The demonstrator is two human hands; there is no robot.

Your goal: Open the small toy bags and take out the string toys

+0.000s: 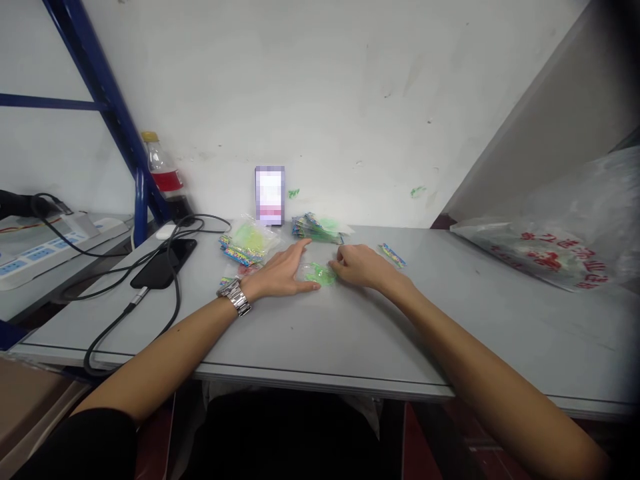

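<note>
A small clear plastic bag with something green in it [320,273] lies flat on the grey table between my hands. My left hand [281,272] rests at its left side, thumb and fingers spread apart. On its right side my right hand [363,265] is curled, its fingertips closed at the bag's edge; whether they pinch the plastic I cannot make out. Just beyond my hands lies a pile of green packets with colourful header strips [317,228]. More packets, yellowish-green with patterned strips [245,247], sit left of my left hand. A loose patterned strip [393,255] lies beyond my right hand.
A lit phone [270,195] leans upright against the wall. To the left are a dark phone [164,263] with looping cables, a cola bottle [165,170], a power strip [60,250] and a blue metal frame [100,100]. A plastic bag with red print [555,240] lies right.
</note>
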